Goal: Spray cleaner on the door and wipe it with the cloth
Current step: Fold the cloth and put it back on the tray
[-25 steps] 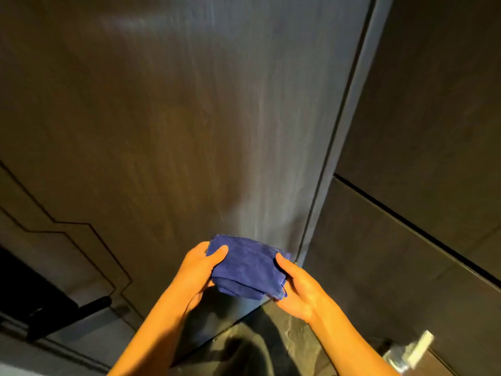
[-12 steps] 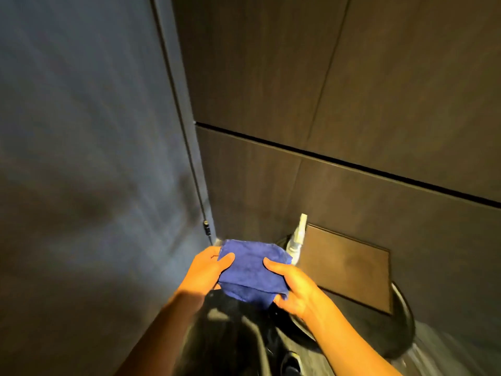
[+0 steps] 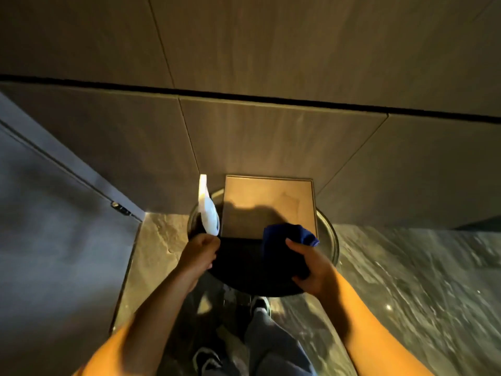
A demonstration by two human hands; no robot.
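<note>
The grey door [image 3: 54, 240] fills the left side, seen at a steep angle. A white spray bottle [image 3: 207, 213] stands at the left edge of a round black table [image 3: 334, 241], nozzle pointing up. My left hand [image 3: 199, 253] is curled around the bottle's base. My right hand [image 3: 311, 270] holds the bunched dark blue cloth [image 3: 287, 236] over the right part of the table. The bottle's lowest part is hidden by my fingers.
A brown square board [image 3: 268, 204] lies on the table against the brown panelled wall [image 3: 244, 131]. A small metal fitting [image 3: 120, 208] sits on the door's edge. The stone floor [image 3: 406, 294] stretches right. My legs and shoes [image 3: 260, 308] are under the table.
My view has swung right, from the door to the table. My left hand let go of the cloth and closed on the spray bottle. The cloth stays in my right hand alone.
</note>
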